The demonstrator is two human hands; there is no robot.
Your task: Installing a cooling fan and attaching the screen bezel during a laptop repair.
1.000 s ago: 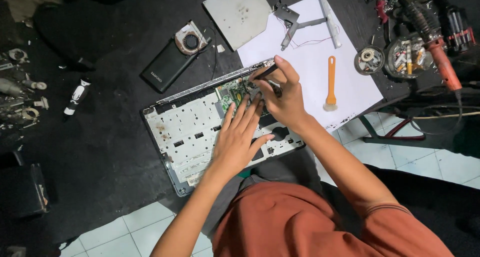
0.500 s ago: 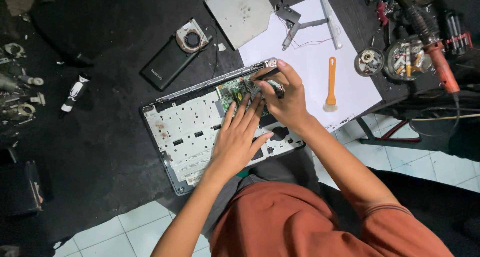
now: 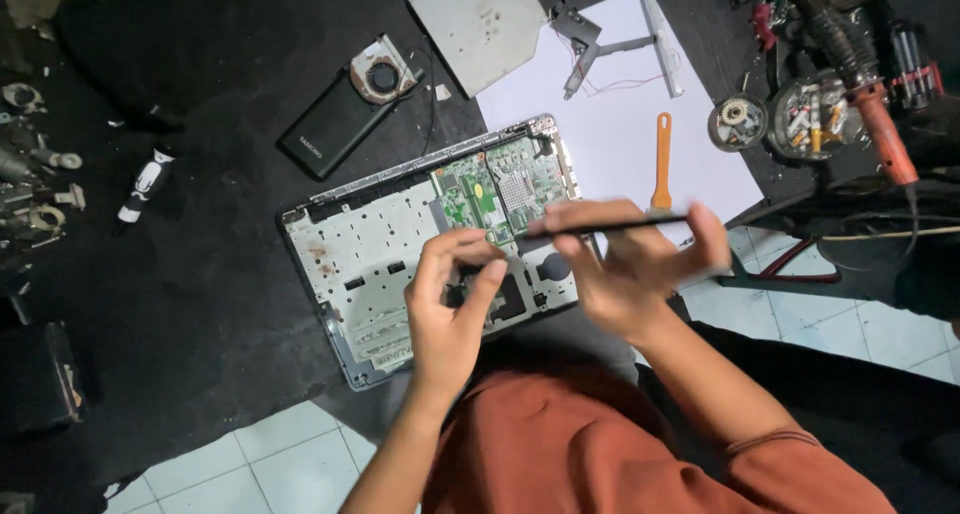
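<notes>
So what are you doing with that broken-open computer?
A person sits over an opened laptop on a black mat, its green circuit board bare. The right hand holds a thin black tool level above the board. The left hand is raised over the laptop with its fingers curled. An orange pry tool lies on white paper nearby.

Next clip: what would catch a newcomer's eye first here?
The opened laptop shell at centre, its green circuit board bare, with both hands above it. The right hand holds a thin black tool level; the left hand curls beside its tip. An orange pry tool lies on white paper behind.
</notes>
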